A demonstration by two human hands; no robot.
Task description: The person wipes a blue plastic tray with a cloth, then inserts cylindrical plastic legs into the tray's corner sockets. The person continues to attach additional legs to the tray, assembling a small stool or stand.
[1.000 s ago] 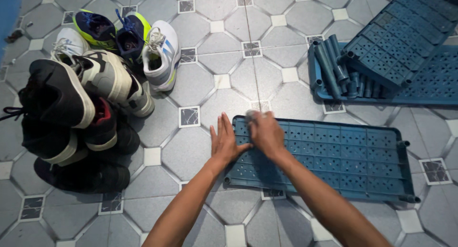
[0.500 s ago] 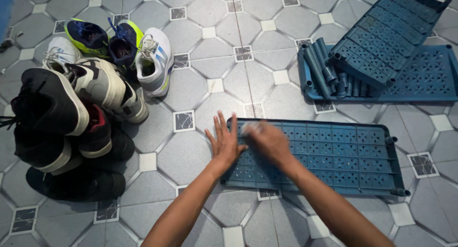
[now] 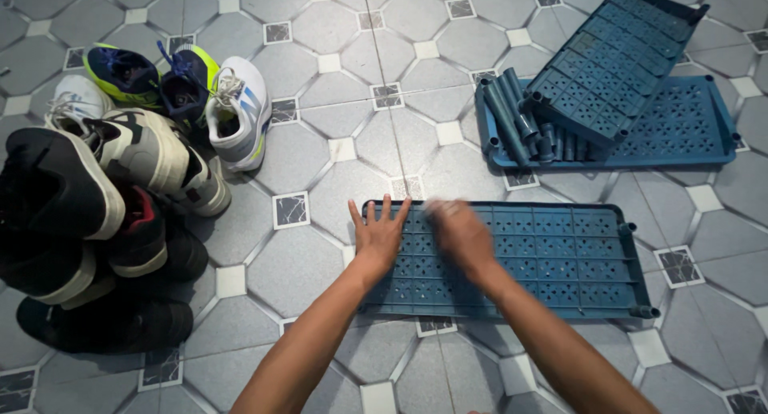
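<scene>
Both my hands rest on the blue perforated shelf panel (image 3: 552, 258) lying flat on the tiled floor (image 3: 336, 94): my left hand (image 3: 382, 236) is spread open, palm down, at its left end, gripping nothing; my right hand (image 3: 460, 234) beside it is blurred, so I cannot tell its grip. Beyond lie more blue panels (image 3: 616, 54) and tubes (image 3: 512, 114). Sneakers (image 3: 120, 166) are piled at the left.
</scene>
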